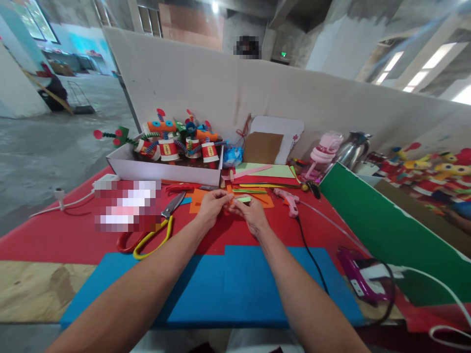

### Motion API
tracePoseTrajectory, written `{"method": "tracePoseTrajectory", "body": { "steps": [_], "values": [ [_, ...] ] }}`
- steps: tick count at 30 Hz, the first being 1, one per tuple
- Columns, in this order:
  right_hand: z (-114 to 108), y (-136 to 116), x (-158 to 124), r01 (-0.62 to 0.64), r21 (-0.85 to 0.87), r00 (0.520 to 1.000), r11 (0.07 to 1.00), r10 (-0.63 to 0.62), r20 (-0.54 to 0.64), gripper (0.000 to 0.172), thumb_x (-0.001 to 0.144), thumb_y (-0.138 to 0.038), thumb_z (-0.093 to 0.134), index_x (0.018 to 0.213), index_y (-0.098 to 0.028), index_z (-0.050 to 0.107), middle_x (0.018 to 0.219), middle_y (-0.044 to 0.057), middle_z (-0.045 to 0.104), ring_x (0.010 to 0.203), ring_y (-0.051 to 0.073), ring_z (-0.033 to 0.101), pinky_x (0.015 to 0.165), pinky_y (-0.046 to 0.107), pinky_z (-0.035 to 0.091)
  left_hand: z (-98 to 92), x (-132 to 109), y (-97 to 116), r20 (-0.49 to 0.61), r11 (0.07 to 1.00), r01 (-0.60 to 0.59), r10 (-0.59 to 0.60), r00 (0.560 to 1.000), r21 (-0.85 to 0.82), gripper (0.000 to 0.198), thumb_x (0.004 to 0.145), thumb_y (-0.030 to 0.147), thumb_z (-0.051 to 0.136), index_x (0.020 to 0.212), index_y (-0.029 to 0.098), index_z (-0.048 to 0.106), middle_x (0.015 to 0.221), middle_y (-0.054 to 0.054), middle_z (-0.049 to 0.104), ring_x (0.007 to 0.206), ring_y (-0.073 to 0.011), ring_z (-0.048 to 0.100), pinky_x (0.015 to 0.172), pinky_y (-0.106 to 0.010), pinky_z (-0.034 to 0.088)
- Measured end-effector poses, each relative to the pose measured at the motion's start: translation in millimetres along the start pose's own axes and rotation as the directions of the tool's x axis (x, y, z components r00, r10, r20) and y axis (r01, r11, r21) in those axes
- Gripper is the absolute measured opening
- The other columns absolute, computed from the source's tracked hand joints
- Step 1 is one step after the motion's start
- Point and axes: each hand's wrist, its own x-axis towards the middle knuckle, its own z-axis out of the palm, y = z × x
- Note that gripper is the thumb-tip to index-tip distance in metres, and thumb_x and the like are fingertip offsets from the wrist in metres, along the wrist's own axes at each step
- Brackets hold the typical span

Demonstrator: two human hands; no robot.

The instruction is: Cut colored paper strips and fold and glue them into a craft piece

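Note:
My left hand (212, 207) and my right hand (251, 214) meet over the red table cover (73, 235), fingers pinched. Between them they hold a small light-green paper strip (243, 199), with a bit of orange paper at the fingertips. An orange paper sheet (196, 198) lies just under and beyond the hands. A blue foam sheet (228, 289) lies under both forearms.
Yellow-handled scissors (154, 234) lie left of my hands, a pink glue gun (290, 202) with a black cord to the right. A white box (162, 169) of paper-cup figures stands behind, beside stacked coloured paper (267, 174). A green board (386, 230) leans at right.

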Motion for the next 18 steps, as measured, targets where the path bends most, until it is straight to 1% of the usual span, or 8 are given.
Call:
{"method": "tracePoseTrajectory", "body": {
  "steps": [4, 9, 13, 16, 18],
  "values": [
    [0.8, -0.7, 0.5, 0.029, 0.015, 0.999, 0.999, -0.028, -0.038, 0.031, 0.052, -0.031, 0.081, 0.071, -0.017, 0.061, 0.057, -0.004, 0.063, 0.053, 0.011, 0.062, 0.063, 0.029, 0.059, 1.2, -1.2, 0.8, 0.029, 1.000, 0.013, -0.013, 0.999, -0.014, 0.040, 0.049, 0.042, 0.083, 0.065, 0.014, 0.059, 0.048, 0.005, 0.054, 0.042, -0.0052, 0.044, 0.042, -0.019, 0.036],
    [0.0, -2.9, 1.3, 0.092, 0.029, 0.988, 0.995, -0.088, -0.126, 0.027, 0.054, -0.032, 0.079, 0.068, -0.016, 0.063, 0.059, -0.002, 0.064, 0.053, 0.011, 0.061, 0.061, 0.026, 0.057, 0.8, 1.3, -6.3, 0.110, 0.998, 0.055, -0.052, 0.993, -0.022, 0.042, 0.050, 0.039, 0.085, 0.075, 0.012, 0.065, 0.063, -0.002, 0.064, 0.052, -0.0081, 0.054, 0.047, -0.019, 0.042],
    [-0.3, -2.7, 1.2, 0.089, 0.022, 0.988, 0.996, -0.085, -0.132, 0.026, 0.053, -0.033, 0.080, 0.065, -0.017, 0.063, 0.056, -0.003, 0.063, 0.052, 0.011, 0.060, 0.058, 0.026, 0.055, -0.6, 2.9, -10.1, 0.100, 0.997, 0.068, -0.066, 0.993, -0.019, 0.039, 0.050, 0.035, 0.085, 0.074, 0.012, 0.066, 0.064, -0.002, 0.065, 0.052, -0.0086, 0.055, 0.048, -0.020, 0.043],
    [0.2, -2.3, 1.0, 0.092, 0.000, 0.989, 0.996, -0.092, -0.120, 0.026, 0.053, -0.034, 0.079, 0.062, -0.017, 0.062, 0.053, -0.003, 0.061, 0.050, 0.011, 0.057, 0.056, 0.026, 0.053, -1.1, 2.2, -8.4, 0.095, 0.996, 0.083, -0.081, 0.992, -0.013, 0.037, 0.048, 0.033, 0.085, 0.072, 0.012, 0.066, 0.063, -0.002, 0.065, 0.052, -0.0092, 0.056, 0.048, -0.021, 0.043],
    [0.4, -2.6, 1.1, 0.091, -0.014, 0.989, 0.996, -0.092, -0.114, 0.025, 0.053, -0.034, 0.078, 0.063, -0.017, 0.062, 0.052, -0.003, 0.061, 0.050, 0.011, 0.057, 0.057, 0.026, 0.053, -0.9, 1.8, -6.1, 0.097, 0.996, 0.084, -0.083, 0.992, -0.006, 0.035, 0.049, 0.033, 0.084, 0.070, 0.012, 0.065, 0.062, -0.002, 0.065, 0.052, -0.0095, 0.056, 0.049, -0.021, 0.042]
  ]
}}
